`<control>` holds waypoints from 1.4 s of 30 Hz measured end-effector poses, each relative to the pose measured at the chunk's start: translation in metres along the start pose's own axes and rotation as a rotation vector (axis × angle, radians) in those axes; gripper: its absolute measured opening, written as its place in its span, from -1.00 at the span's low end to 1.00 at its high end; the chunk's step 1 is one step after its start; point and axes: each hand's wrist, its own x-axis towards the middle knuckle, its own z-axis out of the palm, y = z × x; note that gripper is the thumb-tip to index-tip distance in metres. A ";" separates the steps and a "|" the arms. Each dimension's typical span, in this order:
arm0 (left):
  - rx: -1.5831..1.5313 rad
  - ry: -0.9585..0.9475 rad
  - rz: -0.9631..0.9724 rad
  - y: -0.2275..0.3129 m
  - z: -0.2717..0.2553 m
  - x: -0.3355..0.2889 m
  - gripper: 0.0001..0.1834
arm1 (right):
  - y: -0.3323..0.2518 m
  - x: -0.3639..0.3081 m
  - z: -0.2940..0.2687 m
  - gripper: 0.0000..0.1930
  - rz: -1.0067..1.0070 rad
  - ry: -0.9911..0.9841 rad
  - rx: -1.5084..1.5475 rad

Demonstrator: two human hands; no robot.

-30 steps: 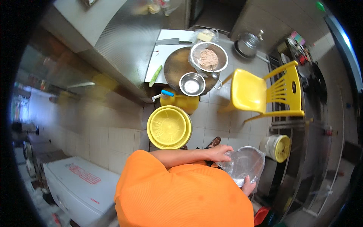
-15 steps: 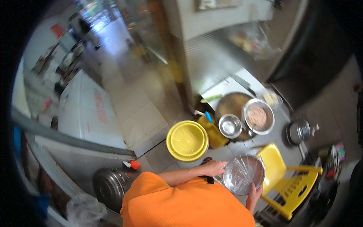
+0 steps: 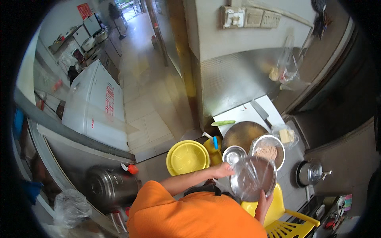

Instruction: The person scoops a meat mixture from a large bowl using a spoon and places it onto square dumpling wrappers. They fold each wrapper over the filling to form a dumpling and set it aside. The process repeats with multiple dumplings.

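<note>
In front of my body is a round metal bowl [image 3: 248,185] with clear plastic wrap [image 3: 258,172] stretched over its top, creased and shiny. My left hand [image 3: 223,170] is closed at the bowl's left edge, pinching the wrap. My right hand [image 3: 264,203] grips the rim at the lower right, thumb on top. What lies under the wrap is hard to make out. Just beyond the bowl are a small metal bowl [image 3: 234,154] and a larger metal bowl of pale pink minced meat [image 3: 266,152], beside a round chopping board [image 3: 245,135].
Yellow basins [image 3: 188,158] stand on the left, and a yellow chair [image 3: 274,206] lies close under the bowl. A knife [image 3: 260,112] and a green vegetable piece [image 3: 223,123] rest on the white board behind. A lidded pot [image 3: 310,173] is at right, a large metal pot [image 3: 104,187] at left.
Both hands have carried the covered bowl slightly upward in the view, and it now overlaps the chair and nears the minced-meat bowl. The view has shifted too. My grip looks the same.
</note>
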 end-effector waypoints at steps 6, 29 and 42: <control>-0.329 0.429 -0.231 -0.016 -0.046 0.005 -0.74 | -0.024 0.063 0.035 -0.36 0.096 -0.440 0.177; 0.462 0.595 -0.566 -0.112 -0.116 0.266 -0.61 | 0.085 0.346 -0.136 -0.70 0.263 -0.789 -0.477; 0.955 0.536 -0.326 -0.084 -0.023 0.291 -0.72 | 0.078 0.294 -0.171 -0.69 0.160 -0.937 -0.881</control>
